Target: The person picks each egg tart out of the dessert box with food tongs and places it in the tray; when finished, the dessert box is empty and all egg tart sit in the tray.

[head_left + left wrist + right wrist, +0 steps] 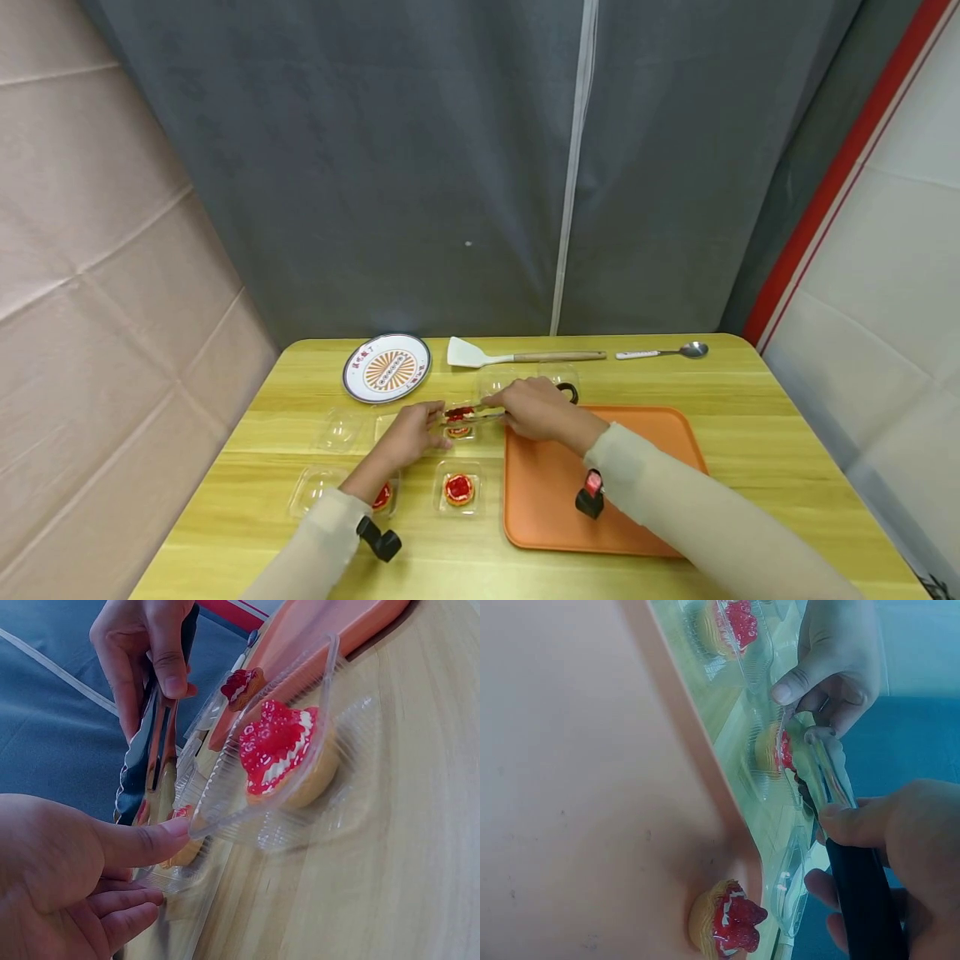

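Observation:
My right hand grips metal tongs by their black handle. The tong tips reach to a red-topped tart in an open clear plastic box; whether they squeeze it I cannot tell. From the other side my left hand pinches that box's edge between thumb and fingers. Nearer to me a second red-topped tart sits in its own clear box. One more tart lies in a corner of the orange tray, hidden behind my right hand in the head view.
Another boxed tart shows partly under my left forearm. Along the back lie a patterned plate, a white spatula with a wooden handle and a spoon. Clear plastic packaging stands left of my left hand.

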Motion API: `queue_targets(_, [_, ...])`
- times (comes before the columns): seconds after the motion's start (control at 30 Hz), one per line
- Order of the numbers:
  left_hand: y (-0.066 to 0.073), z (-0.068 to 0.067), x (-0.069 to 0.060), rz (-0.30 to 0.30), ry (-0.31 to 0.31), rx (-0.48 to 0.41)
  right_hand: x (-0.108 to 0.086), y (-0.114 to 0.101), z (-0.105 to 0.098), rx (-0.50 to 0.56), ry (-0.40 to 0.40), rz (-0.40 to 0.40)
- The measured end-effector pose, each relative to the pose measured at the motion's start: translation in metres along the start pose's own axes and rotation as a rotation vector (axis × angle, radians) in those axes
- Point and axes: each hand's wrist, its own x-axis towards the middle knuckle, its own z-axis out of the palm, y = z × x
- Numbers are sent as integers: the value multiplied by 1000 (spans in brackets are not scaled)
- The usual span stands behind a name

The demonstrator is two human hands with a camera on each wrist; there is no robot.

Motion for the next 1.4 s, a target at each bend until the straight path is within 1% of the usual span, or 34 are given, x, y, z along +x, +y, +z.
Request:
queue_targets(0.4, [-2,0,1,-3,-4,-8,-1,0,0,13,21,-26])
queue_targets(0.67, [-3,0,1,11,1,1,-3,1,0,29,36,-32])
queue_targets(1.0, [0,0,0,7,9,36,-9,4,-9,39,59,-29])
queue_targets(1.27, [-1,1,1,-6,8,28,-20,9,-19,46,81,-14])
queue_targets(1.4, [-3,1,1,-8,6,29,-27,13,-22,40,106,-20])
